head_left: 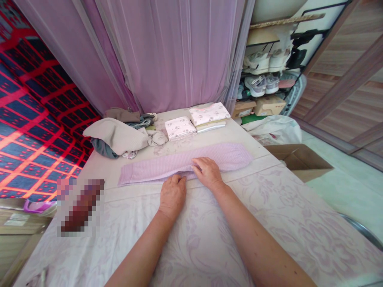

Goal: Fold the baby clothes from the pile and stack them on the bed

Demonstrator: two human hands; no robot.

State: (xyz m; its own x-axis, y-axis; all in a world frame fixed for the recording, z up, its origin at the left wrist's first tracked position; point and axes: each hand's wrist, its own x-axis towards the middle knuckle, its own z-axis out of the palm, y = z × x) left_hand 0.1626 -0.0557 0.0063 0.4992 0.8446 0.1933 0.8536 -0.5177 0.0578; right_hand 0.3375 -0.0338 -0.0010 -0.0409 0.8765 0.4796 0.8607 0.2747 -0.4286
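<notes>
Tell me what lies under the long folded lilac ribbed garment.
The long folded lilac ribbed garment lies flat on a pale floral bedsheet. The left hand touches its near edge; the right hand rests on top. Anything beneath it is covered.

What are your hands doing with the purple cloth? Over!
Left hand flat at the near edge of the folded purple cloth. Right hand pressing on top. Unfolded clothes pile behind, clear of it. Over.

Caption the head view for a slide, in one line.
Both hands, left hand and right hand, press on a long lilac garment on a bed, folded clothes behind.
</notes>
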